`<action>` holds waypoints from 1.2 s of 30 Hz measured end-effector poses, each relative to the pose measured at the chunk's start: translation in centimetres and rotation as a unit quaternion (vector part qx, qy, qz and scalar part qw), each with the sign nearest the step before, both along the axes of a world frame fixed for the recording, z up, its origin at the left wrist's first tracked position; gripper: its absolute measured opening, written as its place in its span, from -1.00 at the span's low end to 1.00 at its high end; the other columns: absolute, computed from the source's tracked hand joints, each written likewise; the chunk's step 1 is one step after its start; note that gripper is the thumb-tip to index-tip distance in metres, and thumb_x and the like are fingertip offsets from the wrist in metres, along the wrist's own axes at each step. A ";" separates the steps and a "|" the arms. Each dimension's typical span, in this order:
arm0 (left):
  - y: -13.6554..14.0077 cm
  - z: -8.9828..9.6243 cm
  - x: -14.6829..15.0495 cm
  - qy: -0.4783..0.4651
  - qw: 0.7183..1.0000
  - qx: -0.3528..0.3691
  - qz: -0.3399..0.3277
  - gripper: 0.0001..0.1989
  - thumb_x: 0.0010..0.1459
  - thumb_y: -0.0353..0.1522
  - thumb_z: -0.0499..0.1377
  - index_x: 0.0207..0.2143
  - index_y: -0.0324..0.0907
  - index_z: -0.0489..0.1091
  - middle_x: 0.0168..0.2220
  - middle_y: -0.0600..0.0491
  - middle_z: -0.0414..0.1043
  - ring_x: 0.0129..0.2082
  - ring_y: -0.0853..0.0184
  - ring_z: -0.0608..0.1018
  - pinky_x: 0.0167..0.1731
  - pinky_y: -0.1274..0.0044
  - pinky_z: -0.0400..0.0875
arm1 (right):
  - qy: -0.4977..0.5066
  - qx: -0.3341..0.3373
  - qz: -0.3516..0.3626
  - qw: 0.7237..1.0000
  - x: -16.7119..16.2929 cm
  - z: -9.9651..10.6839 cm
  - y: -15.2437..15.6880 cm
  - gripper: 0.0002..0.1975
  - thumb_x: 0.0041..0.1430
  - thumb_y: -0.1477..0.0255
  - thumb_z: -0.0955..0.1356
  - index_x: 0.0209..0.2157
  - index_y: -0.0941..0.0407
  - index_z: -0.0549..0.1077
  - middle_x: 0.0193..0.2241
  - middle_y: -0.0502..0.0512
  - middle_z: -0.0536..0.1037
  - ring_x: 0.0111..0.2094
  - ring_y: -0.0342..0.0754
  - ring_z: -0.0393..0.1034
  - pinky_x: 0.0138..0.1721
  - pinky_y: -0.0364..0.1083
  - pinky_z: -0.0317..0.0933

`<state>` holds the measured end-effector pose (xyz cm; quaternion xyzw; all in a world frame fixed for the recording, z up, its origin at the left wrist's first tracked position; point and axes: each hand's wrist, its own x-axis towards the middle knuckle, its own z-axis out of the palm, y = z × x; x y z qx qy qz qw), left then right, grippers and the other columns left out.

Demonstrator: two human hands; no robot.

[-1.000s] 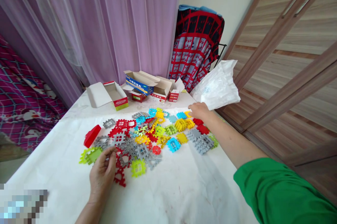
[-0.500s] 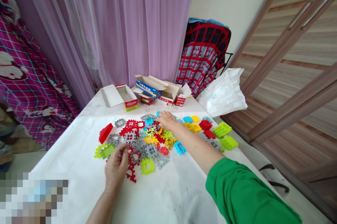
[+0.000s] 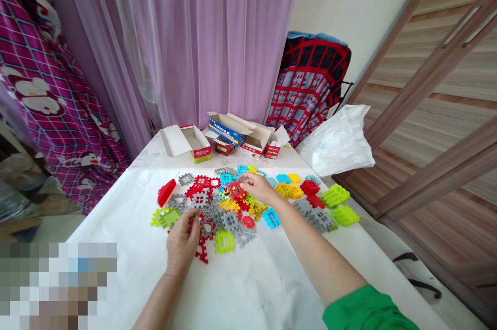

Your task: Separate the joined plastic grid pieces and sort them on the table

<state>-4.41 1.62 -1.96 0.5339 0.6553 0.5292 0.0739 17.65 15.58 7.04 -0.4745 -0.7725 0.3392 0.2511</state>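
My right hand [image 3: 256, 186] pinches a red square building block [image 3: 236, 190] with window-like holes and toothed edges, tilted above the pile. Loosely curled, with thumb and fingertips apart, my left hand [image 3: 184, 237] rests at the near left of the pile; no piece shows in it. Beside its fingers are dark red blocks [image 3: 202, 251] and a grey window block [image 3: 200, 199]. A lime green window block [image 3: 224, 242] lies at the near side. The heap also has yellow pieces [image 3: 230, 205], a small red wheel-like piece [image 3: 248, 222] and a blue block [image 3: 271, 218].
Sorted by colour, yellow blocks [image 3: 285, 190], red blocks [image 3: 309, 187], grey blocks [image 3: 320, 219] and lime stacks [image 3: 336, 195] stand at the right. Open cardboard boxes [image 3: 200, 146] line the back. A white plastic bag [image 3: 336, 141] sits at the right edge, a red piece [image 3: 166, 193] at left.
My right hand has lifted slightly out of the pile, and a red window block now shows in its fingers. The left hand stays by the near left blocks. The view has shifted a little.
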 end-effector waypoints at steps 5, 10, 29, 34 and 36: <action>-0.9 1.4 1.3 0.010 0.999 -0.013 -0.045 -0.74 0.15 -0.19 0.09 -0.22 -0.10 0.46 -0.28 0.03 0.58 -0.32 0.30 0.58 -0.24 0.47 0.47 | 0.127 -0.074 0.053 0.988 -0.9 -1.6 -3.7 -0.77 0.11 0.38 0.31 -0.18 0.12 0.44 -0.61 -0.16 0.30 -0.60 -0.23 0.13 -0.54 -0.23 0.01; -1.5 2.3 2.9 -0.157 0.978 -0.066 -0.118 -0.64 0.08 -0.08 0.14 -0.23 -0.14 0.46 -0.46 0.09 0.53 -0.52 0.37 0.52 -0.47 0.54 0.45 | 0.155 -0.089 0.058 0.982 -2.5 -1.9 -6.5 -0.80 0.10 0.43 0.30 -0.20 0.10 0.43 -0.59 -0.15 0.34 -0.58 -0.21 0.21 -0.53 -0.22 0.06; -1.6 2.7 3.2 -0.351 0.915 -0.110 -0.163 -0.55 -0.09 0.02 0.24 -0.37 -0.16 0.34 -0.62 0.24 0.36 -0.68 0.50 0.40 -0.60 0.60 0.39 | 0.092 -0.018 0.031 0.995 -2.7 -1.6 -8.3 -0.77 0.09 0.40 0.34 -0.22 0.10 0.56 -0.38 0.01 0.62 -0.38 -0.09 0.46 -0.30 -0.11 0.30; -1.7 3.4 2.9 -0.327 0.926 -0.119 -0.147 -0.56 -0.09 0.01 0.25 -0.39 -0.18 0.40 -0.65 0.22 0.33 -0.70 0.50 0.37 -0.68 0.62 0.32 | 0.034 -0.002 0.067 0.997 -2.1 -0.4 -8.0 -0.78 0.10 0.42 0.34 -0.22 0.06 0.58 -0.31 0.00 0.64 -0.32 -0.07 0.49 -0.24 -0.10 0.31; -1.7 3.5 2.9 -0.334 0.921 -0.127 -0.154 -0.55 -0.14 0.01 0.27 -0.41 -0.19 0.42 -0.65 0.22 0.33 -0.71 0.51 0.35 -0.71 0.63 0.29 | 0.014 0.009 0.061 0.998 -2.0 -0.3 -8.0 -0.77 0.11 0.42 0.34 -0.20 0.06 0.58 -0.32 0.00 0.64 -0.33 -0.07 0.49 -0.25 -0.10 0.31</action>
